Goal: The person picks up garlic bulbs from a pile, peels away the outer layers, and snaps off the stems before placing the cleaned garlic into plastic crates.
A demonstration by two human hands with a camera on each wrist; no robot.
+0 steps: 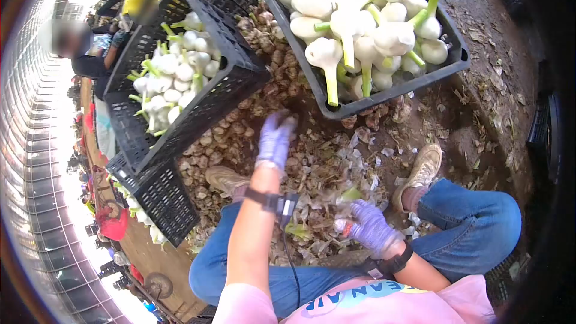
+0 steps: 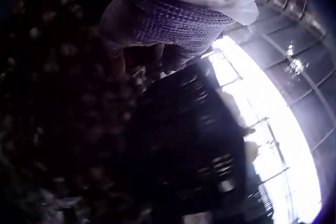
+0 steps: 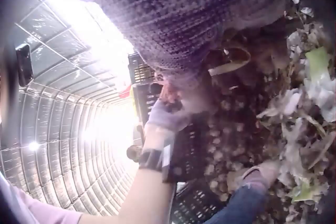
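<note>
My left hand (image 1: pixel 277 138), in a purple knit glove, reaches over the garlic heap (image 1: pixel 219 144), nearest to unpeeled bulbs between the crates. Its fingers are loosely bent with no bulb showing in them; the left wrist view is dark there. My right hand (image 1: pixel 373 226), gloved alike, stays low before my lap above loose garlic skins (image 1: pixel 318 192). Orange-red and white show at its thumb side (image 1: pixel 345 228). In the right wrist view a thin pale curved strip (image 3: pixel 229 67) shows beside the glove; I cannot tell whether the fingers hold it.
A black crate (image 1: pixel 384 99) of trimmed white garlic bulbs (image 1: pixel 348 21) stands ahead. Another tilted crate (image 1: pixel 240 78) of bulbs is at left, on a lower crate (image 1: pixel 165 198). My shoes (image 1: pixel 423 171) flank the skins. Other people (image 1: pixel 90 54) sit at far left.
</note>
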